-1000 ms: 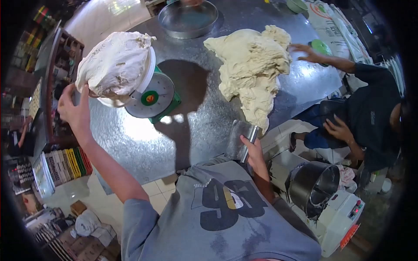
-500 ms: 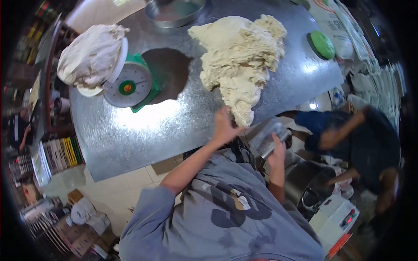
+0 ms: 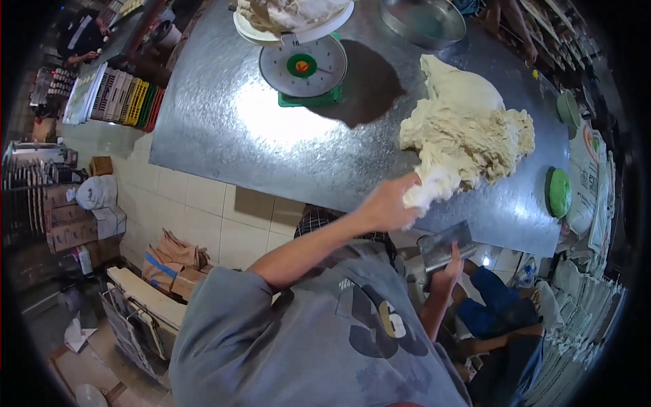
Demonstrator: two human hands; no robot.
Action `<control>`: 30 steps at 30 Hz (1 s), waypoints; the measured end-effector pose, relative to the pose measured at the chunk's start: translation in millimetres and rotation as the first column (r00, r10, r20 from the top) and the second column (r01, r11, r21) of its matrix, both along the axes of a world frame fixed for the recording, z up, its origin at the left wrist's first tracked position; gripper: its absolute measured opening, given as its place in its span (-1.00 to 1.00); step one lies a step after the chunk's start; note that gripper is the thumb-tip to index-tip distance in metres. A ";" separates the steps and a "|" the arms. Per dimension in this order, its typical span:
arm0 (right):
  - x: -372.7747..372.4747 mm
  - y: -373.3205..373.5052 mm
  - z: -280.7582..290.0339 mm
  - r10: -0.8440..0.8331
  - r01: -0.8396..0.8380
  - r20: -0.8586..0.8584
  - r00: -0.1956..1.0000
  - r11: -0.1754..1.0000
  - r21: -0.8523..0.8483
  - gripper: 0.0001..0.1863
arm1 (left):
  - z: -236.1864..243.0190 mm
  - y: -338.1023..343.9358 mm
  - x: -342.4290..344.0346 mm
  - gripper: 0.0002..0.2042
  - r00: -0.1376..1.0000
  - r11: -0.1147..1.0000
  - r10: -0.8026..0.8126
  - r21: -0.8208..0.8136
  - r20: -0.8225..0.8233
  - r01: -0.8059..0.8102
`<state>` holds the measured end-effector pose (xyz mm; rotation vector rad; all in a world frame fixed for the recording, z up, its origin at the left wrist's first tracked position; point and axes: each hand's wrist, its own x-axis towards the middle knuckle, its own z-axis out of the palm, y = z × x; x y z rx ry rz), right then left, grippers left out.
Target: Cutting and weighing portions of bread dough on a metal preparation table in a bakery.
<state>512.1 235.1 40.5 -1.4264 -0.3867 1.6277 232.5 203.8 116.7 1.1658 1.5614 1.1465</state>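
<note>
Well, a second ago the left hand [image 3: 390,205] was up by the scale [image 3: 303,71]; now, slightly blurred, it's curled around the near tip of the dough [image 3: 471,136], which lies on the right of the table [image 3: 203,125]. The left forearm slants across the body. The right hand [image 3: 445,277] grips the scraper [image 3: 442,247], now clear of the dough. Print marks the sack [image 3: 585,166] and grey shirt [image 3: 298,339].

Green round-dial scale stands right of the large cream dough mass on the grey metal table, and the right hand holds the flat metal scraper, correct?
One slip: in the head view, the green round-dial scale stands left of the large cream dough mass on the grey metal table; the right hand does hold the flat metal scraper.
</note>
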 end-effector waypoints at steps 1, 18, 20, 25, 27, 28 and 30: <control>-12.1 3.9 4.0 -0.008 0.008 0.012 1.000 1.000 -0.003 -0.54 | 5.3 0.4 -20.4 -0.55 0.999 0.999 -0.037 0.038 -0.029 0.038; -222.2 83.3 -9.2 0.079 -0.902 0.971 -0.227 0.360 -0.240 -0.72 | -51.5 -45.7 -30.1 -0.65 0.988 0.999 0.016 -0.032 -0.152 -0.021; -224.5 97.4 6.9 0.219 -0.884 0.962 -0.162 0.402 -0.240 -0.69 | -5.6 -61.5 -41.9 -0.68 0.995 0.999 -0.041 0.020 -0.087 0.043; -210.2 94.1 -4.8 0.251 -0.849 0.968 0.025 0.517 -0.113 -0.60 | 89.2 -82.1 -119.1 -0.66 0.981 0.942 -0.072 0.336 0.180 0.007; -200.9 70.2 4.0 0.225 -0.737 0.922 0.313 0.670 0.087 -0.59 | 101.8 -73.6 -153.9 -0.56 0.953 0.827 -0.049 0.546 0.299 -0.129; -193.9 55.9 15.9 0.252 -0.669 0.878 0.407 0.736 0.099 -0.60 | 118.2 -58.8 -174.3 -0.51 0.941 0.763 -0.068 0.624 0.332 -0.165; -183.9 25.4 27.3 0.208 -0.624 0.816 0.540 0.749 0.223 -0.64 | 152.1 -31.4 -221.8 -0.36 0.945 0.722 0.015 0.650 0.328 -0.237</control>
